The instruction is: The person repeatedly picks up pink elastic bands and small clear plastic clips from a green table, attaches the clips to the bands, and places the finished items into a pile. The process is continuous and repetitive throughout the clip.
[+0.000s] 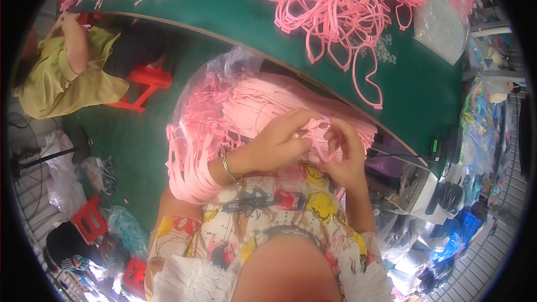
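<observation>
Close together over my lap, my left hand [278, 141] and my right hand [345, 154] both pinch a small pink flexible strap piece [319, 136]. Fingers cover part of it, so its exact shape is hard to make out. Under and behind the hands lies a thick stack of flat pink straps [254, 103]. More looped pink straps [187, 170] hang beside my left forearm, partly in a clear plastic bag [226, 64]. My left wrist wears a bracelet.
A green table [414, 89] ahead holds a heap of pink looped frames [335, 19], small clear parts [385, 50] and a clear bag [442, 25]. At left a person in a yellow-green top [67, 78] is by a red stool [142, 84]. Plastic bags [475, 134] crowd the right.
</observation>
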`<control>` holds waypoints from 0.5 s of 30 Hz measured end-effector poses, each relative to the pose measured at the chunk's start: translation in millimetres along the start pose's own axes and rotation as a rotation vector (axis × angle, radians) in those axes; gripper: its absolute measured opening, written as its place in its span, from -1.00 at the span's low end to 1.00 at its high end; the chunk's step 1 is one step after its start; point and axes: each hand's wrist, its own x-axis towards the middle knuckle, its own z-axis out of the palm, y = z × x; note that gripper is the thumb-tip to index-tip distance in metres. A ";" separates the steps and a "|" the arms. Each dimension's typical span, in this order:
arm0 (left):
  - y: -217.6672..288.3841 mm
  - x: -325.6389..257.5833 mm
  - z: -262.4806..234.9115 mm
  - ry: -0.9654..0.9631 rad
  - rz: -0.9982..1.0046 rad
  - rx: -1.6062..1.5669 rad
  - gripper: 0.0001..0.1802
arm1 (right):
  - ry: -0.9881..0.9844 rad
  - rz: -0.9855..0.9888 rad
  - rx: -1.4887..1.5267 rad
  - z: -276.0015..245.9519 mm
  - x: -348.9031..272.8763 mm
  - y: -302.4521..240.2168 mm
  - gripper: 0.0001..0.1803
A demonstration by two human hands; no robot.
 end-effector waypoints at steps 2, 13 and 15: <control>11.7 -1.0 -4.3 0.024 -0.040 0.051 -0.63 | 0.004 -0.061 -0.180 -1.7 2.3 0.3 -0.25; -6.4 -1.8 7.7 0.123 0.164 0.495 -0.82 | 0.079 -0.277 -0.693 24.6 19.4 -25.4 -0.41; -1.1 -0.4 6.2 0.218 0.177 0.544 -0.84 | 0.079 -0.207 -0.674 25.7 19.0 -24.1 -0.45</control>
